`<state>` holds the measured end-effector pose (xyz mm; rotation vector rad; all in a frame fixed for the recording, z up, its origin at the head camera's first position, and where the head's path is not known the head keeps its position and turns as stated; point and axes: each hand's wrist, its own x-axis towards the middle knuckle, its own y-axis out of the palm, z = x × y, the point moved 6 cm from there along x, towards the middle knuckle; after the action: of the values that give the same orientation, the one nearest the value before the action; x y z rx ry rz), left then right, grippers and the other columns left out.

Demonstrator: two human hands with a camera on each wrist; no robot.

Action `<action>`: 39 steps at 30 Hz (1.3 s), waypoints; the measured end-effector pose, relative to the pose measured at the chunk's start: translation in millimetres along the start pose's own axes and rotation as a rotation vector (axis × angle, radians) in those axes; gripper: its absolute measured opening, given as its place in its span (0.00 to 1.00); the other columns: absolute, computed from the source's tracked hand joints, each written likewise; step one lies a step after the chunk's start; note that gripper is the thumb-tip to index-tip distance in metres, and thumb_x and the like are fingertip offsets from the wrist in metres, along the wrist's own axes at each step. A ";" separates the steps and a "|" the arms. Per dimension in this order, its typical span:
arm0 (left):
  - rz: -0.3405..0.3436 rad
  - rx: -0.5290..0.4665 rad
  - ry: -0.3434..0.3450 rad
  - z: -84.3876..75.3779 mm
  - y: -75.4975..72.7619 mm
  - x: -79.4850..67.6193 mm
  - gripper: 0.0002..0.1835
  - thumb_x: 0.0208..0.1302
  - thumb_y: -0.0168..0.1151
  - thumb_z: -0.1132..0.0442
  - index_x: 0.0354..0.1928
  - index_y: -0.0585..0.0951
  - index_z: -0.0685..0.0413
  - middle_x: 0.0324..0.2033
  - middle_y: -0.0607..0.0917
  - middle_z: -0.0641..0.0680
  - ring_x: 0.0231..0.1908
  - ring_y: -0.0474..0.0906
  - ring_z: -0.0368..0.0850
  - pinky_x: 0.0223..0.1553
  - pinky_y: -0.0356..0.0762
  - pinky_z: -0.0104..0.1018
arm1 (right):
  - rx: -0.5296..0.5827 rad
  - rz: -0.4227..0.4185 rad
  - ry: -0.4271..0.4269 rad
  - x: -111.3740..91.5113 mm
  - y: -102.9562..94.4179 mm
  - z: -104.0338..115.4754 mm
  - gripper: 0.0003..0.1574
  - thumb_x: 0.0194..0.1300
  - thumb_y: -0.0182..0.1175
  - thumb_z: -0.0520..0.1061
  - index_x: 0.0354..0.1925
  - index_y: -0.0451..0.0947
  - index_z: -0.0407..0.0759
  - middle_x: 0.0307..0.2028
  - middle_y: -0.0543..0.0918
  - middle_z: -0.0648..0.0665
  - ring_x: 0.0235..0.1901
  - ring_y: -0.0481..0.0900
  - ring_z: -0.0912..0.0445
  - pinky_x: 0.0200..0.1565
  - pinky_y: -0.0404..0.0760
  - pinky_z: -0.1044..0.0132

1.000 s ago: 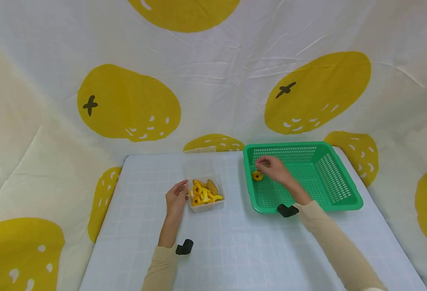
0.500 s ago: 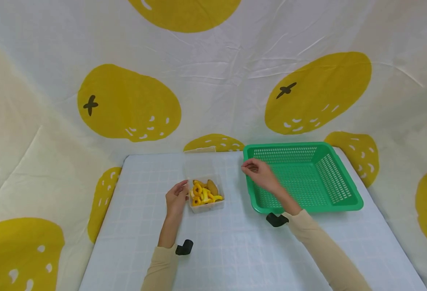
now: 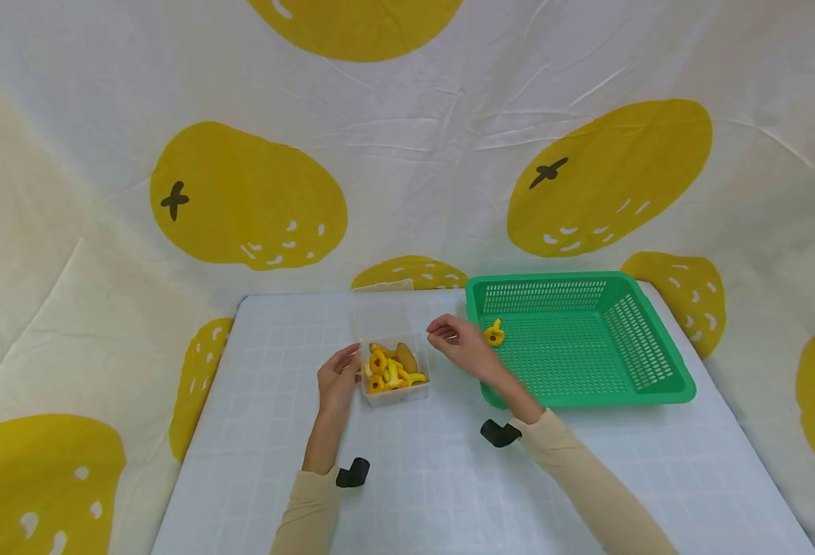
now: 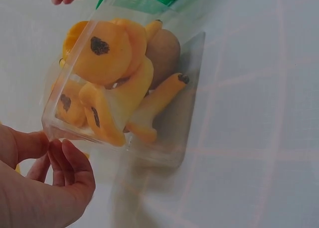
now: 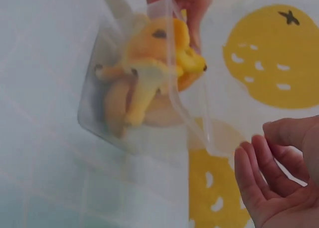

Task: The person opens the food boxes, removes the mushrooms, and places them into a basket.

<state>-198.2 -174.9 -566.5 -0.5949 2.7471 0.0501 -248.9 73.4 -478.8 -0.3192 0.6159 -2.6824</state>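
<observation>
A clear plastic box (image 3: 399, 395) sits on the table, filled with yellow mushrooms (image 4: 107, 53) with dark spots and a smooth brown oval piece (image 3: 405, 356). My left hand (image 3: 336, 379) pinches the box's upper left edge between thumb and fingers, as the left wrist view shows. My right hand (image 3: 468, 348) hovers between the box and the green basket, fingers loosely bent with nothing in them. In the right wrist view its fingertips (image 5: 256, 140) are apart from the box. One yellow mushroom (image 3: 494, 334) lies in the basket's left part.
The green perforated basket (image 3: 587, 400) stands at the right of the table (image 3: 407, 478). Behind the box its clear lid (image 3: 382, 312) stands raised. A white cloth with large yellow fruit prints (image 3: 247, 196) hangs behind and at both sides.
My right hand has come away from the mushroom in the basket and moved left past the basket's edge towards the box. My left hand has stayed at the box.
</observation>
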 end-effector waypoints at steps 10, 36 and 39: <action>0.007 -0.015 -0.010 0.4 -0.3 1.3 0.16 0.75 0.63 0.61 0.60 0.84 0.56 0.51 0.83 0.58 0.40 0.75 0.45 0.36 0.78 0.27 | 0.004 0.116 -0.002 4.1 36.8 4.3 0.11 0.74 0.61 0.36 0.52 0.79 0.33 0.47 0.84 0.39 0.45 0.82 0.49 0.52 0.83 0.57; 0.011 -0.011 0.016 3.4 -0.6 0.8 0.16 0.75 0.63 0.60 0.59 0.83 0.58 0.50 0.84 0.58 0.40 0.75 0.44 0.36 0.78 0.27 | -0.021 0.201 -0.116 -2.0 73.3 5.2 0.13 0.71 0.64 0.35 0.53 0.81 0.36 0.50 0.83 0.42 0.44 0.78 0.51 0.51 0.81 0.62; 0.011 -0.013 0.021 2.1 0.2 0.8 0.16 0.75 0.63 0.61 0.59 0.83 0.59 0.49 0.84 0.58 0.39 0.75 0.44 0.35 0.78 0.27 | 0.033 0.194 -0.129 -2.6 70.7 6.3 0.11 0.72 0.63 0.35 0.52 0.81 0.37 0.50 0.83 0.43 0.46 0.79 0.51 0.52 0.82 0.61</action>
<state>-198.3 -174.8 -568.7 -0.5874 2.7719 0.0644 -223.3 12.9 -506.0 -0.3982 0.5345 -2.4627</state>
